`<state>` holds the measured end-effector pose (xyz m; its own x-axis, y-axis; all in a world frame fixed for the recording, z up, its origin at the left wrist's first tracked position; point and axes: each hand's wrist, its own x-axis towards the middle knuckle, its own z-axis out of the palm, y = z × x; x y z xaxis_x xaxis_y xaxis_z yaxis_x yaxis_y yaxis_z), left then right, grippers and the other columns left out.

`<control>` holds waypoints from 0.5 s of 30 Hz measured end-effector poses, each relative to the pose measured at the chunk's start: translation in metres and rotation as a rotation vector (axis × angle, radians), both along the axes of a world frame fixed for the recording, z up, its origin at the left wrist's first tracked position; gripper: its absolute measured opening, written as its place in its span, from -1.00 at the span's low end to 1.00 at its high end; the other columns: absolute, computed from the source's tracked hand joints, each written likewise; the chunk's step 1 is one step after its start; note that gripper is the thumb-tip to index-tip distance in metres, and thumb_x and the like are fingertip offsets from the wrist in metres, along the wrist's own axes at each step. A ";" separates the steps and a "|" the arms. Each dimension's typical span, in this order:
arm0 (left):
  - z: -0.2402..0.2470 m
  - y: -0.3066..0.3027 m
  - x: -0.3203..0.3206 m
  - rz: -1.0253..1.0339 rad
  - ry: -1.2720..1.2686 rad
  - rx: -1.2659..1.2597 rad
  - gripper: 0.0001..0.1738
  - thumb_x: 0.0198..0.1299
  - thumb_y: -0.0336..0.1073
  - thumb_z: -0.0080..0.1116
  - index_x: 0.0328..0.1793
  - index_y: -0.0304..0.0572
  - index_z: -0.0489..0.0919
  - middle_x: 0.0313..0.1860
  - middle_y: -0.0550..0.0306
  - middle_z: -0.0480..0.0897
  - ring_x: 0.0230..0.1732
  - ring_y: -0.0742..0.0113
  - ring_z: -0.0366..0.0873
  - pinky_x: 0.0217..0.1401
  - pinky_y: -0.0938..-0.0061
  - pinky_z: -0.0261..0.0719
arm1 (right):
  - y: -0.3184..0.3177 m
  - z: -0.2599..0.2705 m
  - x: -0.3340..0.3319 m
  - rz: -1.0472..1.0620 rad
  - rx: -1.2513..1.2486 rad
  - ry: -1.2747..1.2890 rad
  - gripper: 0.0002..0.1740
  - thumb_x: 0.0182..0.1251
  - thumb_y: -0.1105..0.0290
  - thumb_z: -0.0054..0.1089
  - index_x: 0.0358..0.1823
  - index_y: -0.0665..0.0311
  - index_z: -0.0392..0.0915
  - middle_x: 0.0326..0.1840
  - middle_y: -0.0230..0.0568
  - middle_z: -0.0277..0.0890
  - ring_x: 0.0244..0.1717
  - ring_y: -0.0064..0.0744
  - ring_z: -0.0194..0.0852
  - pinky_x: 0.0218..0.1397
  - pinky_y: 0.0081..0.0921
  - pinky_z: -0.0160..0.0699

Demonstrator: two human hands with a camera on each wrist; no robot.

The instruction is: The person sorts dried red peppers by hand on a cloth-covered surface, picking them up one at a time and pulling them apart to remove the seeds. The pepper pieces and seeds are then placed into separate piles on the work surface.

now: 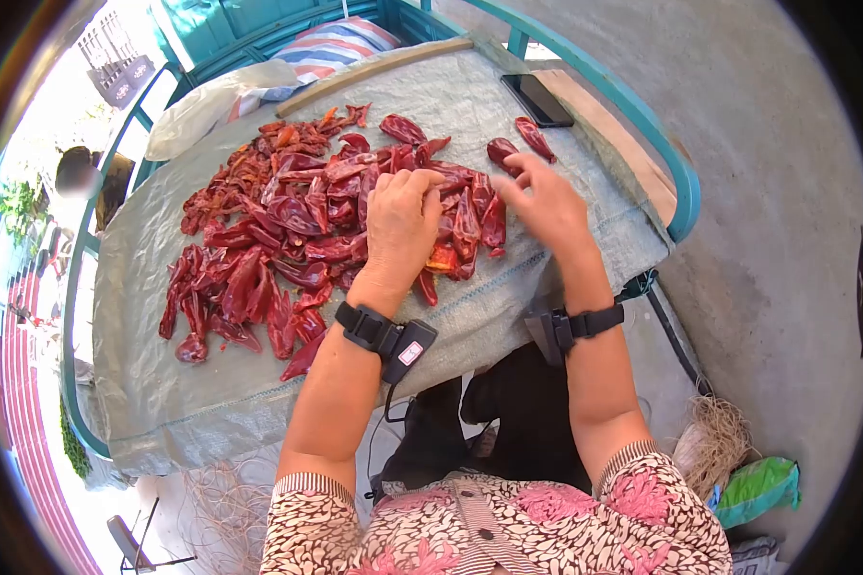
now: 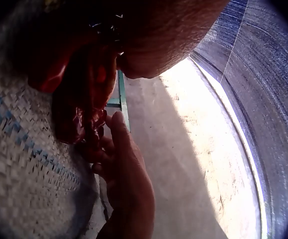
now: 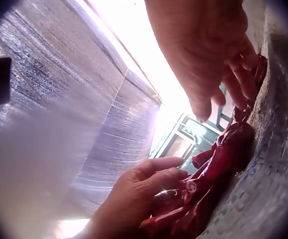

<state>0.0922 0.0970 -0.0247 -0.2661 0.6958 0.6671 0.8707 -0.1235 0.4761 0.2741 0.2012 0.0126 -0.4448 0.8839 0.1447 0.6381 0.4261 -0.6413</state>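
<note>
Dried red chillies (image 1: 288,220) lie heaped across a grey woven sack (image 1: 163,383) spread over the cart bed, the pile running from the far left down to the near middle. The left hand (image 1: 403,225) is down on the near right edge of the heap, its fingers curled over and closed on a few chillies; the right wrist view shows red skins caught against its fingertips. The right hand (image 1: 544,203) hovers just beside it, fingers loose and spread, holding nothing, its tips close to two stray chillies lying apart from the main pile. A dark phone (image 1: 537,100) rests at the sack's far right corner, and a teal rail (image 1: 686,206) runs along the right edge.
</note>
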 end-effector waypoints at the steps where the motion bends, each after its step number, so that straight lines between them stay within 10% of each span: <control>1: 0.000 0.000 0.000 0.001 0.001 -0.007 -0.79 0.23 -0.46 0.24 -0.01 -0.17 0.68 -0.20 0.06 0.69 -0.06 0.04 0.58 0.08 0.21 0.54 | -0.001 -0.006 0.000 0.054 -0.011 -0.047 -0.42 0.33 -0.08 0.30 0.26 0.07 0.56 0.02 -0.13 0.67 0.07 -0.09 0.65 0.09 -0.16 0.57; 12: -0.002 0.001 0.000 -0.016 -0.011 -0.006 -0.83 0.24 -0.41 0.22 -0.05 -0.09 0.69 -0.20 0.12 0.69 -0.06 0.03 0.56 0.04 0.16 0.48 | 0.010 -0.012 0.002 0.032 -0.236 0.178 -0.26 0.14 0.27 0.31 0.42 0.19 0.41 0.15 0.06 0.61 0.16 -0.13 0.63 0.24 -0.29 0.55; 15: 0.001 -0.001 0.001 -0.011 -0.003 -0.034 -0.80 0.24 -0.43 0.23 -0.03 -0.14 0.69 -0.19 0.10 0.70 -0.06 0.06 0.58 0.06 0.21 0.51 | 0.011 -0.018 -0.004 -0.173 0.283 0.362 -0.51 0.22 0.33 0.30 0.20 0.24 0.57 0.01 -0.06 0.58 -0.11 -0.16 0.65 0.06 -0.29 0.61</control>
